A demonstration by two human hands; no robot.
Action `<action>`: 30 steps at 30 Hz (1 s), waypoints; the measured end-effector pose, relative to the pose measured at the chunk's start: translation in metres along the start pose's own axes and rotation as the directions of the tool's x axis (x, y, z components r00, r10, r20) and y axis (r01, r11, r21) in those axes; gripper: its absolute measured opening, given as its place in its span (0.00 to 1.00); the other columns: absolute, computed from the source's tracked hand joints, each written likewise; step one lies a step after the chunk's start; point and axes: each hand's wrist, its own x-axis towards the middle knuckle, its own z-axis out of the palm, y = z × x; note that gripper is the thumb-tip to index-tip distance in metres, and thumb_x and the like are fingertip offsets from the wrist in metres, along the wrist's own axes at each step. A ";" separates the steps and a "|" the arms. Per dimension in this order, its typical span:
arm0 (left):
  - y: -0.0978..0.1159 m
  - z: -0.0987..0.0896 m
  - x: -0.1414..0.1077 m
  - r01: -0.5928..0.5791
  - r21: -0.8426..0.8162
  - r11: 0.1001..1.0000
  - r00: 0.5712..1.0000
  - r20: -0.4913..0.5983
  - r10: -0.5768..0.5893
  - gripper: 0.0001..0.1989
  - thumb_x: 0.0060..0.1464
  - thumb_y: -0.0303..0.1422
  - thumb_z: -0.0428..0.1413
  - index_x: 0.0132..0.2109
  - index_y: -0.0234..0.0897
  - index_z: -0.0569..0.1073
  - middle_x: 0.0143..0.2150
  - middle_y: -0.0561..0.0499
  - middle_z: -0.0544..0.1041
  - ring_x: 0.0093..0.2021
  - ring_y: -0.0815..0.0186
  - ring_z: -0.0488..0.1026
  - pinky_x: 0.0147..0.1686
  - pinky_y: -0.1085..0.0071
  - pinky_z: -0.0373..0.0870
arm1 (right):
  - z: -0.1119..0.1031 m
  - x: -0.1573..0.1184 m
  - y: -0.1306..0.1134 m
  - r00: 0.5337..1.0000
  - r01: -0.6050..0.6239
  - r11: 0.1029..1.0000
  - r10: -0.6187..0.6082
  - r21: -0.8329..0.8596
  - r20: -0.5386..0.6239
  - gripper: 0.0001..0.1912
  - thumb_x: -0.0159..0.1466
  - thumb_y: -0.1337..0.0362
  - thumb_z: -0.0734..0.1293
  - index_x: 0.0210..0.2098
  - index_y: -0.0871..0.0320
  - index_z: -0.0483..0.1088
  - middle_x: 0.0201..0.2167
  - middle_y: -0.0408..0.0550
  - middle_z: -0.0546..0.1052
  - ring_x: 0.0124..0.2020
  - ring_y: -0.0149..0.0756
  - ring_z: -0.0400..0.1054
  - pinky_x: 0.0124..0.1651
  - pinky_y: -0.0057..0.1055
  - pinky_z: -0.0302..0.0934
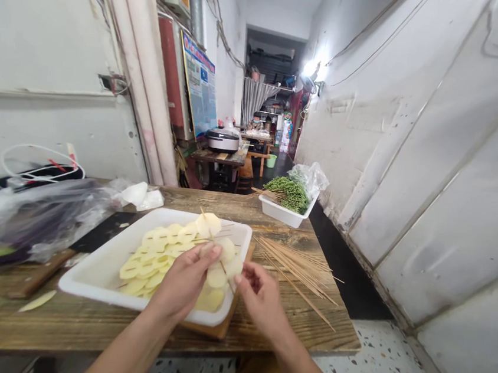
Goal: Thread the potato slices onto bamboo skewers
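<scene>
Over the right side of a white plastic tray (83, 279), my left hand (183, 280) is closed on a thin wooden skewer (202, 210) that slants up past the thumb. Pale round slices, which look like potato, lie along the skewer by the fingers. My right hand (264, 298) is closed at the edge of a potato slice (234, 265), thumb and fingers pinched at its right side. Rows of skewered potato slices (147, 262) overlap inside the tray. A loose bundle of bare skewers (298, 269) lies on the table to the right of my right hand.
A cleaver with a wooden handle (41, 274) lies left of the tray, near a stray slice (37, 301). Plastic bags (73, 209) cover the table's left end. A white basin (288, 215) of skewered greens stands at the far right corner. A person (256, 122) sits far back.
</scene>
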 end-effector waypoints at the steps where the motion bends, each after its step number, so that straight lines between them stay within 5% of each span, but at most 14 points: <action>1: 0.000 0.000 0.000 -0.012 -0.016 1.000 1.000 -0.014 0.012 0.16 0.42 0.35 0.63 0.40 0.32 0.76 0.34 0.48 0.77 0.34 0.65 0.73 0.33 0.73 0.67 | 0.000 -0.006 0.002 0.999 0.006 0.999 -0.004 -0.048 0.037 0.12 0.60 0.59 0.64 0.35 0.62 0.71 0.27 0.46 0.72 0.26 0.29 0.62 0.29 0.24 0.57; 5: 0.000 0.001 0.003 -0.017 -0.073 0.997 0.995 -0.101 0.010 0.22 0.41 0.34 0.64 0.46 0.34 0.74 0.36 0.49 0.78 0.36 0.66 0.73 0.37 0.73 0.68 | 0.002 -0.025 0.010 0.980 0.029 0.995 -0.009 -0.095 0.199 0.17 0.66 0.58 0.57 0.30 0.61 0.72 0.17 0.39 0.63 0.20 0.26 0.56 0.25 0.22 0.52; 10: 0.001 0.003 0.005 -0.034 -0.054 0.998 0.996 -0.087 0.030 0.22 0.39 0.33 0.65 0.44 0.32 0.76 0.37 0.47 0.78 0.38 0.64 0.73 0.40 0.70 0.68 | 0.005 -0.027 0.010 0.989 0.104 0.992 -0.095 -0.074 0.110 0.17 0.67 0.59 0.56 0.41 0.59 0.73 0.19 0.41 0.68 0.21 0.28 0.61 0.25 0.23 0.56; 14: 0.003 0.007 0.003 -0.028 -0.029 0.999 0.996 -0.091 0.025 0.19 0.37 0.35 0.66 0.39 0.32 0.77 0.33 0.48 0.78 0.36 0.64 0.73 0.36 0.71 0.69 | 0.005 -0.027 0.011 0.970 0.242 0.938 -0.234 -0.249 0.062 0.16 0.67 0.65 0.55 0.43 0.59 0.73 0.31 0.51 0.77 0.31 0.35 0.71 0.34 0.26 0.62; 19: 0.003 0.009 0.000 0.021 -0.006 1.000 0.996 -0.090 -0.021 0.18 0.36 0.36 0.66 0.37 0.33 0.77 0.29 0.50 0.78 0.34 0.63 0.74 0.30 0.73 0.68 | 0.007 -0.029 0.020 0.951 0.296 0.840 -0.306 -0.455 0.053 0.18 0.66 0.66 0.54 0.45 0.63 0.72 0.27 0.55 0.76 0.27 0.37 0.70 0.32 0.30 0.61; 23: 0.003 0.005 0.001 0.034 0.003 0.999 0.999 -0.009 -0.034 0.17 0.39 0.35 0.64 0.38 0.32 0.77 0.32 0.47 0.78 0.34 0.63 0.74 0.32 0.72 0.68 | 0.007 -0.027 0.016 0.994 0.085 0.995 -0.081 -0.044 0.070 0.18 0.66 0.57 0.57 0.37 0.61 0.74 0.18 0.43 0.68 0.19 0.29 0.61 0.23 0.24 0.54; 26: 0.003 0.002 0.002 0.038 -0.001 0.999 0.999 0.032 -0.038 0.15 0.43 0.35 0.63 0.39 0.31 0.77 0.34 0.46 0.78 0.35 0.64 0.74 0.33 0.72 0.68 | 0.006 -0.024 0.012 0.976 -0.186 0.939 0.143 0.290 0.164 0.20 0.63 0.50 0.60 0.35 0.62 0.72 0.10 0.33 0.54 0.13 0.22 0.44 0.16 0.21 0.40; 30: 0.002 0.004 0.000 -0.006 -0.006 1.000 1.000 0.004 0.006 0.16 0.44 0.35 0.62 0.40 0.31 0.77 0.34 0.46 0.78 0.35 0.64 0.74 0.34 0.72 0.68 | 0.006 -0.024 0.009 0.948 -0.296 0.863 0.213 0.410 0.236 0.22 0.60 0.48 0.62 0.34 0.63 0.71 0.10 0.31 0.53 0.12 0.20 0.39 0.15 0.20 0.36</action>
